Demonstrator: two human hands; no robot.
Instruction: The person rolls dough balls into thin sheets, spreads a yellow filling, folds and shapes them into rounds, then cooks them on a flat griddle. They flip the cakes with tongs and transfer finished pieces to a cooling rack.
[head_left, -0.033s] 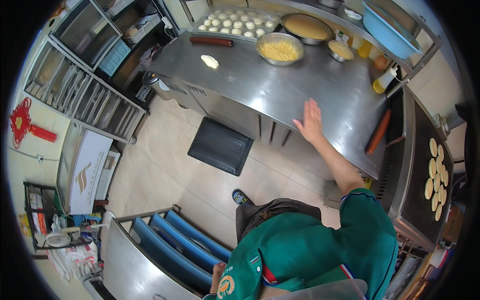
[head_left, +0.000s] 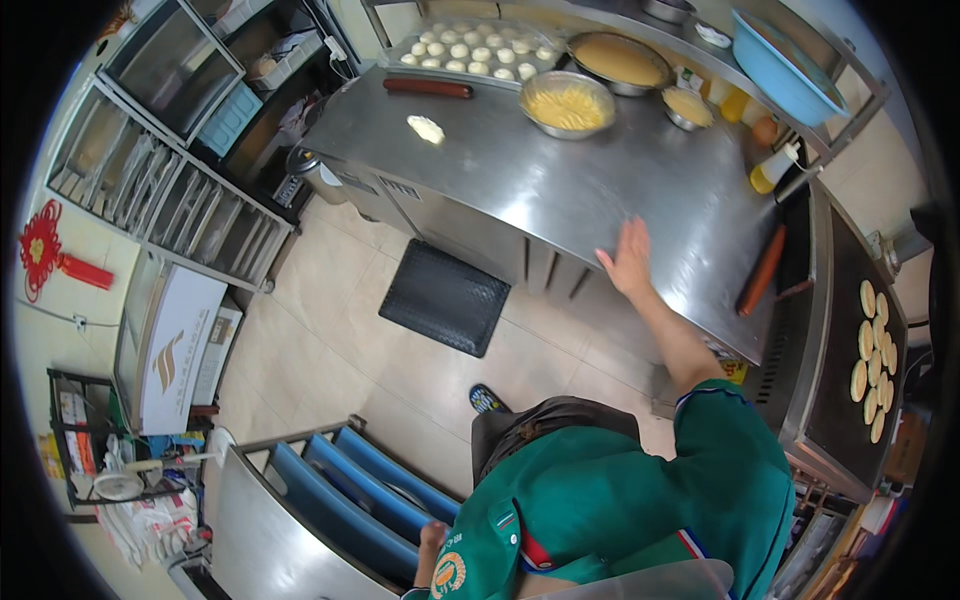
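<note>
Head view: looks down on a steel bench point(head_left: 500, 190), with the person's hands on either side of the green-sleeved body.
Right hand point(head_left: 628, 264): held out flat with fingers extended, grasping nothing; it lies over the near edge of the bench, and whether the palm touches the metal I cannot tell.
Left hand point(head_left: 432, 538): low in the view, well apart from the bench and just beside the blue bins point(head_left: 325, 485); partly hidden, so I cannot tell whether it is clenched or touches a bin.
Right-side rolling pin point(head_left: 763, 270): reddish brown, lying on the bench to the right of the right hand, apart from it.
Metal bowl point(head_left: 566, 133): beyond the right hand and a little to its left, filled with yellow strips.
White lump point(head_left: 426, 129): on the bench, well to the left of the right hand.
Far rolling pin point(head_left: 428, 89): beyond the lump, in front of the rows of dough balls point(head_left: 480, 54).
Round flatbreads point(head_left: 874, 365): on the dark griddle point(head_left: 828, 410), well to the right of both hands.
</note>
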